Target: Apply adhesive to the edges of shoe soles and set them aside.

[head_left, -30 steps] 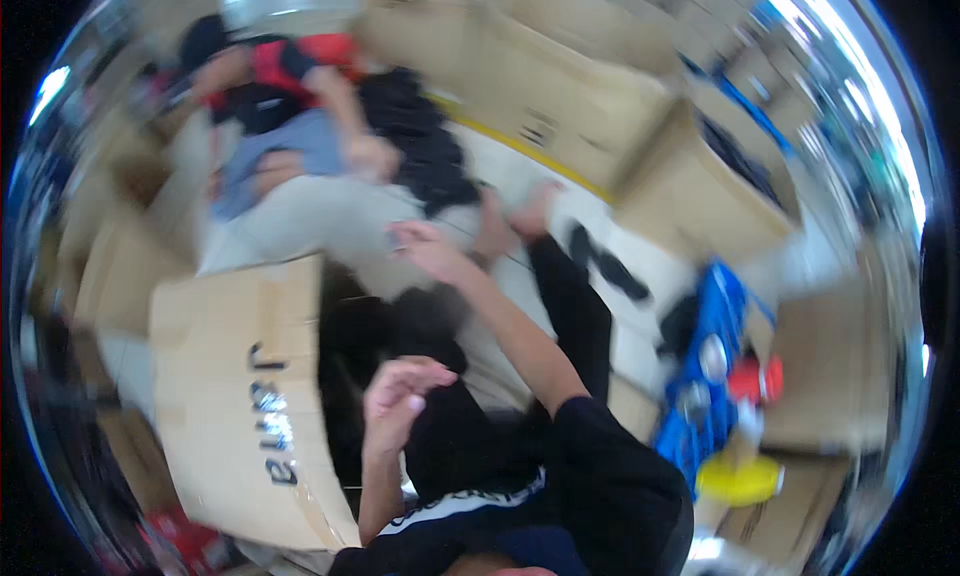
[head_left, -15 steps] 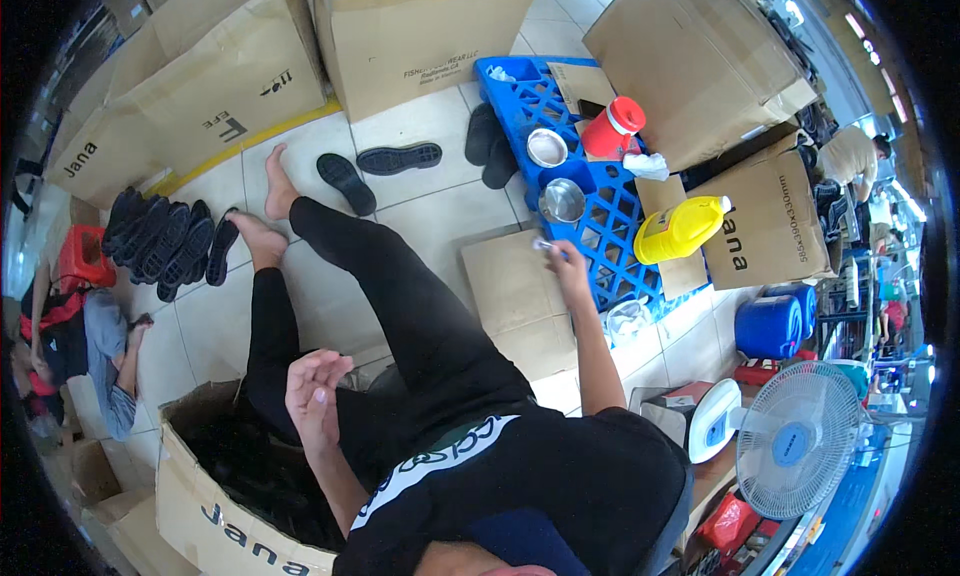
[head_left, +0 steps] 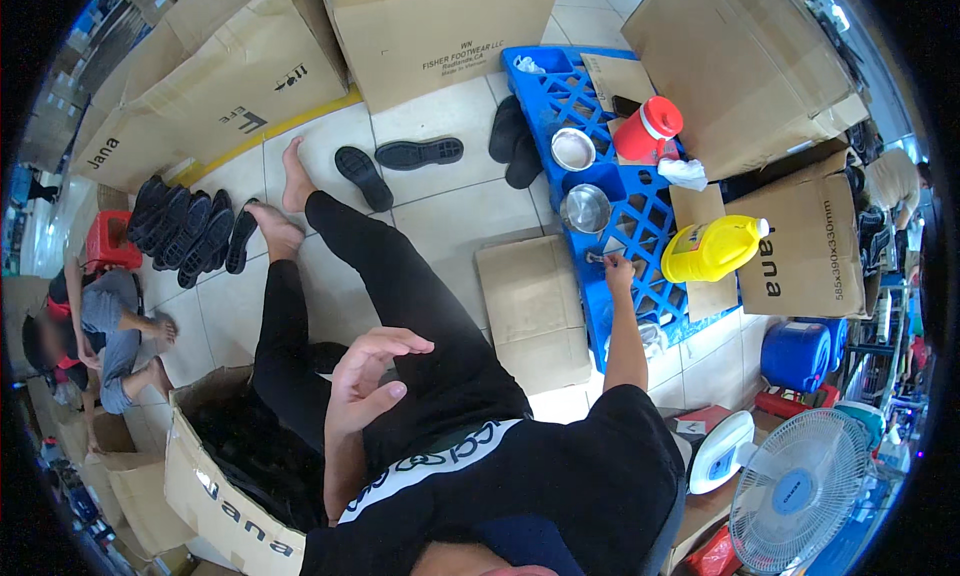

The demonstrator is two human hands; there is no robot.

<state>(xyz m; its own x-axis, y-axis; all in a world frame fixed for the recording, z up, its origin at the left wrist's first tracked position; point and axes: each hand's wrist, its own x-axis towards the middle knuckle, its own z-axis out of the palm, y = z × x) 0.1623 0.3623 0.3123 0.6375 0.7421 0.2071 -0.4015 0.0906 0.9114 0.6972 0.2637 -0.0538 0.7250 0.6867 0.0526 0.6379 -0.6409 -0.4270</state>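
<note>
My right hand (head_left: 619, 270) reaches over the near-left edge of a blue plastic pallet (head_left: 645, 231). Its fingers are closed on a small pale-tipped tool (head_left: 596, 258), too small to name exactly. Just beyond it stands a round metal bowl (head_left: 586, 208), and farther back a second metal bowl (head_left: 573, 149). Above my lap, my left hand (head_left: 366, 378) holds nothing, its fingers curved and the thumb apart. Black shoe soles (head_left: 419, 154) lie on the tiled floor ahead, with several more in a row (head_left: 205, 231) by my foot.
On the pallet stand a red jug (head_left: 648, 128) and a yellow jug (head_left: 712, 249). A flat cardboard piece (head_left: 535, 311) lies beside it. Large cartons (head_left: 445, 41) surround the area; an open carton (head_left: 235, 506) stands at my left. A fan (head_left: 800, 491) is at right. Another person (head_left: 115, 321) sits far left.
My right hand has moved from over the cardboard piece to over the pallet, carrying the small tool. My left hand has risen and shifted right. The view has shifted a little.
</note>
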